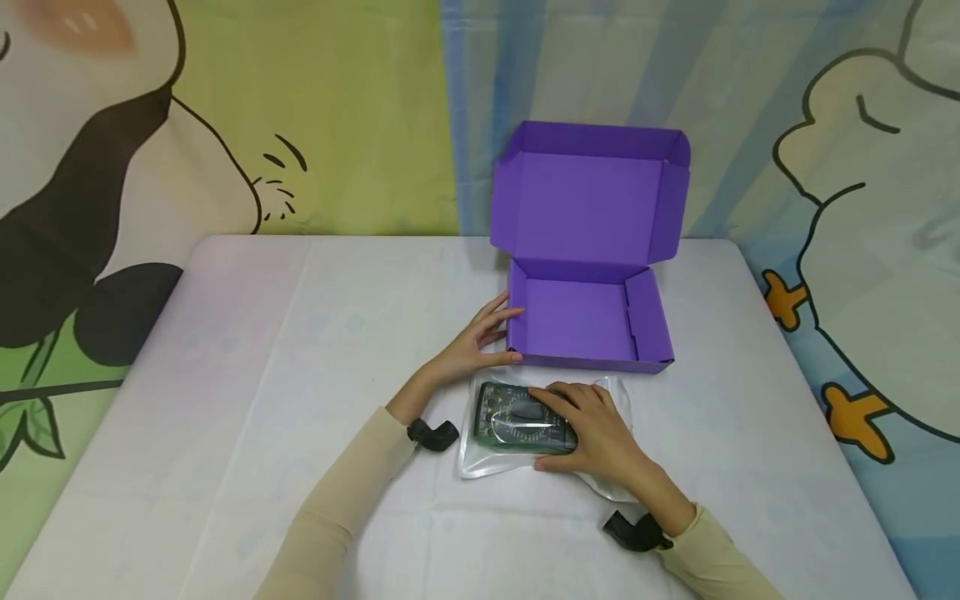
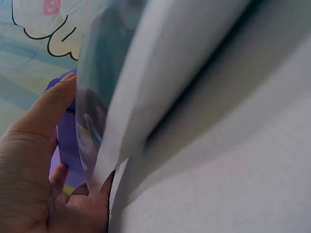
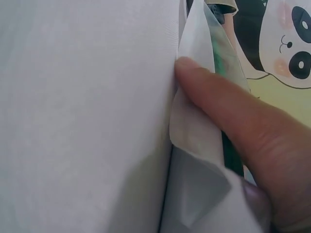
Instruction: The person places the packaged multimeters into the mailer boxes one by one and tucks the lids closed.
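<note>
An open purple cardboard box (image 1: 577, 321) stands on the table, its lid raised at the back. Fairly straight fingers of my left hand (image 1: 480, 337) touch the box's left wall, with the thumb at its front left corner. In front of the box lies a dark green multimeter (image 1: 517, 421) with a round dial, inside a clear plastic bag (image 1: 480, 467). My right hand (image 1: 600, 433) grips the bagged multimeter at its right end, fingers over the far side and thumb along the near edge. The right wrist view shows that thumb on the bag's pale underside (image 3: 199, 116).
A white cloth covers the table (image 1: 360, 333). Behind it hangs a printed cartoon curtain (image 1: 322, 117), which the box lid (image 1: 585, 200) stands near. A black wrist mount (image 1: 433, 435) sits on the left wrist and another black mount (image 1: 633, 532) on the right wrist.
</note>
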`<state>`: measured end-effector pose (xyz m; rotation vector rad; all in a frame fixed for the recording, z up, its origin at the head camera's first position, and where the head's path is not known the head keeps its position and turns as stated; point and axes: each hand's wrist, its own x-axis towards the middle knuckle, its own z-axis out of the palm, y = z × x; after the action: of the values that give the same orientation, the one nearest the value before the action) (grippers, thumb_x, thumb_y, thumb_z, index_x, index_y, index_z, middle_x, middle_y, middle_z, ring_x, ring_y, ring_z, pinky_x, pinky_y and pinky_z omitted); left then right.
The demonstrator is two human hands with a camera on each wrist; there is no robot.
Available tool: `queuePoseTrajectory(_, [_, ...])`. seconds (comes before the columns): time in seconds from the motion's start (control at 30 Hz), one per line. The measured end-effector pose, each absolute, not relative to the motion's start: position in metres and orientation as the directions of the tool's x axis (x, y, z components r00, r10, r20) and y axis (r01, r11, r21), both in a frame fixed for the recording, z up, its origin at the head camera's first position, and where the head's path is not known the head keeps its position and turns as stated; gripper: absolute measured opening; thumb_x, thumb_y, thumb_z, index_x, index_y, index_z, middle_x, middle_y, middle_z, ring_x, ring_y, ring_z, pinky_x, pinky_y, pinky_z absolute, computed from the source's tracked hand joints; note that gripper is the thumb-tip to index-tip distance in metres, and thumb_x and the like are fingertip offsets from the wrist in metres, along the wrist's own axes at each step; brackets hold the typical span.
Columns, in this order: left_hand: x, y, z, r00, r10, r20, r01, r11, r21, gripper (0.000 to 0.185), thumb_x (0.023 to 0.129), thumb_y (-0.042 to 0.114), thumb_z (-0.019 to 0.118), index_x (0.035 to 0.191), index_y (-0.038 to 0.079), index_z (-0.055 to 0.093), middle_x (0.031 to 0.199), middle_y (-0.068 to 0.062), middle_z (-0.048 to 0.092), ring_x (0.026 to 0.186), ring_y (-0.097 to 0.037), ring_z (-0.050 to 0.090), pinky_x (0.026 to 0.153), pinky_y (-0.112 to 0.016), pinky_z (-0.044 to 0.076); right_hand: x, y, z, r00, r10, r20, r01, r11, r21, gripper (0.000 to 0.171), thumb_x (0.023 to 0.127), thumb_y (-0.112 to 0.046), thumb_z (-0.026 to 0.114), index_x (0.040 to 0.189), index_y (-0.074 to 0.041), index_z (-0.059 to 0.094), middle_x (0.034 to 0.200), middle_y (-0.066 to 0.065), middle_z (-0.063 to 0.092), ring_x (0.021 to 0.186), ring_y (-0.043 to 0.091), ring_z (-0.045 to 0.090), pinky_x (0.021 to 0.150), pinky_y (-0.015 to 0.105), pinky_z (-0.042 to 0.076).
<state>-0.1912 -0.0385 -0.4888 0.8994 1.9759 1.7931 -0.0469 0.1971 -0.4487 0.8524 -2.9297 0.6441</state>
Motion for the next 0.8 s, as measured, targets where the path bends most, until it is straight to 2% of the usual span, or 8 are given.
queuePoseTrajectory(0.43, [-0.190, -0.038, -0.487, -0.759, 0.632, 0.156, 0.218, 0.021, 0.976, 0.073, 0.084, 0.004, 0.076, 0.148, 0.011, 0.042, 0.163, 0.009, 0.004, 0.147, -0.021, 0.021, 0.113, -0.032, 0.035, -0.043, 0.204, -0.449, -0.864, -0.477, 0.160, -0.495, 0.751, -0.436, 0.091, 0.064, -0.048, 0.088, 0.143, -0.020, 0.052, 0.134, 0.013, 0.054, 0.123, 0.034, 0.048, 0.105, 0.057, 0.027])
queuePoseTrajectory(0.6, [-0.189, -0.036, -0.485, -0.751, 0.635, 0.180, 0.234, 0.001, 0.972, 0.073, 0.084, -0.004, 0.073, 0.148, 0.003, 0.039, 0.164, -0.002, 0.002, 0.148, -0.029, 0.018, 0.114, -0.041, 0.034, -0.041, 0.209, -0.447, -0.873, -0.465, 0.147, -0.479, 0.760, -0.440, 0.091, 0.064, -0.047, 0.088, 0.143, -0.020, 0.052, 0.135, 0.014, 0.054, 0.124, 0.035, 0.047, 0.105, 0.057, 0.026])
queuePoseTrajectory(0.8, [-0.181, -0.038, -0.467, -0.743, 0.645, 0.178, 0.224, -0.011, 0.975, 0.071, 0.084, -0.004, 0.072, 0.146, -0.005, 0.037, 0.164, -0.013, -0.001, 0.148, -0.034, 0.015, 0.115, -0.046, 0.031, -0.036, 0.216, -0.442, -0.866, -0.462, 0.192, -0.498, 0.753, -0.430, 0.092, 0.062, -0.046, 0.090, 0.142, -0.020, 0.052, 0.133, 0.014, 0.055, 0.121, 0.034, 0.049, 0.104, 0.056, 0.028])
